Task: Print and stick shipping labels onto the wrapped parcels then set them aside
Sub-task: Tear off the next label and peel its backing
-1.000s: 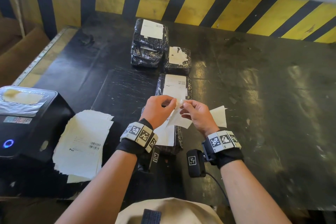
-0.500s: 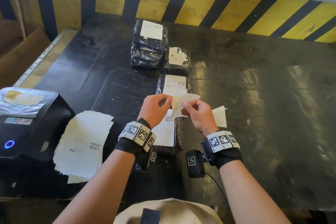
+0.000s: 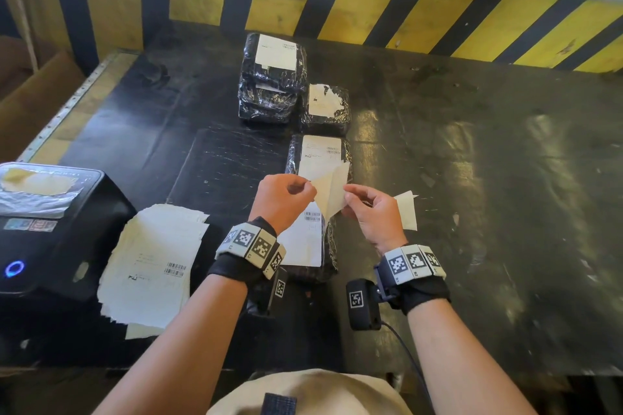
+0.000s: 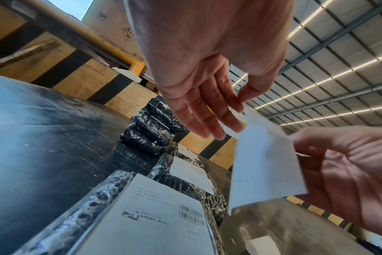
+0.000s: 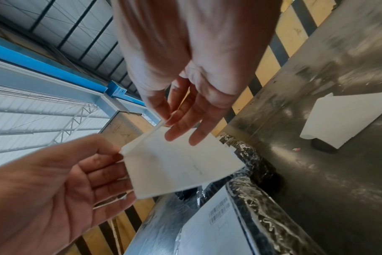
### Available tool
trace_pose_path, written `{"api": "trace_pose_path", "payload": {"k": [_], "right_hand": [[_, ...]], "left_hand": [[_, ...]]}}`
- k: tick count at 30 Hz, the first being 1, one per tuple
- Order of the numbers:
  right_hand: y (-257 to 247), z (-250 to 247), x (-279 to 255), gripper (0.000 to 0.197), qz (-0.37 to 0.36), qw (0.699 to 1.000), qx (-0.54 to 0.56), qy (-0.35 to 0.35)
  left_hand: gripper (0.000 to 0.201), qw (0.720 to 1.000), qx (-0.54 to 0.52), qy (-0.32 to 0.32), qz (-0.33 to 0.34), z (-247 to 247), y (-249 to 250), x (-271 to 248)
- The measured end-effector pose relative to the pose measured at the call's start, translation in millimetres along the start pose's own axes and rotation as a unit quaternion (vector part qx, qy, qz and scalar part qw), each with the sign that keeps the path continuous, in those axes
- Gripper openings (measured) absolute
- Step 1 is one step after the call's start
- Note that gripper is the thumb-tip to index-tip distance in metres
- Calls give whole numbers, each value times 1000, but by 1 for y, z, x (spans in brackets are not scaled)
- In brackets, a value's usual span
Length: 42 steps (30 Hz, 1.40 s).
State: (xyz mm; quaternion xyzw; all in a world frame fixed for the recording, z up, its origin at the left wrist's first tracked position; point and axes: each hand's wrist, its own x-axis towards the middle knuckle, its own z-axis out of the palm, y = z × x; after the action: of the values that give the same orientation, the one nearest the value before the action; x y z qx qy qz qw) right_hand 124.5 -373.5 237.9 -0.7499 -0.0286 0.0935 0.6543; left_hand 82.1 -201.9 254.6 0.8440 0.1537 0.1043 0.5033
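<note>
We hold a pale sheet of label paper in the air between both hands, above the nearest wrapped parcel, and the sheet is bent along a crease so that it stands up like a small tent. Our left hand pinches the sheet's left edge between thumb and forefinger, with the other fingers stretched out fairly straight below. Our right hand pinches the opposite edge the same way, its remaining fingers loosely extended under the paper in the right wrist view. Both wrists are raised off the table and turned inward toward each other, forearms reaching forward from our body. The parcel under the hands is wrapped in black crinkled film and already bears a white label with barcodes. Just beyond it lies a second labelled parcel, then a smaller one with a torn-looking label, and beside that a stack of parcels with a label on top. A loose curled slip rests on the table just right of our right hand. To the left a pile of paper sheets lies beside a black label printer showing a blue ring light.
</note>
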Motion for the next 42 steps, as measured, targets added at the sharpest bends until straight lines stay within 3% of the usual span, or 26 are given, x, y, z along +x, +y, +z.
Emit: {"api": "trace_pose_path", "payload": {"k": [10, 20, 26, 42], "right_hand": [[30, -26, -12, 17, 16, 996, -59, 66], [51, -74, -7, 15, 92, 984, -76, 130], [62, -108, 18, 19, 76, 976, -129, 160], [99, -143, 61, 23, 175, 955, -78, 227]], "left_hand": [[18, 1000, 4, -8, -23, -10, -3, -1], [19, 997, 22, 23, -67, -4, 1, 9], [21, 995, 37, 50, -77, 0, 12, 21], [17, 986, 30, 132, -102, 13, 26, 30]]}}
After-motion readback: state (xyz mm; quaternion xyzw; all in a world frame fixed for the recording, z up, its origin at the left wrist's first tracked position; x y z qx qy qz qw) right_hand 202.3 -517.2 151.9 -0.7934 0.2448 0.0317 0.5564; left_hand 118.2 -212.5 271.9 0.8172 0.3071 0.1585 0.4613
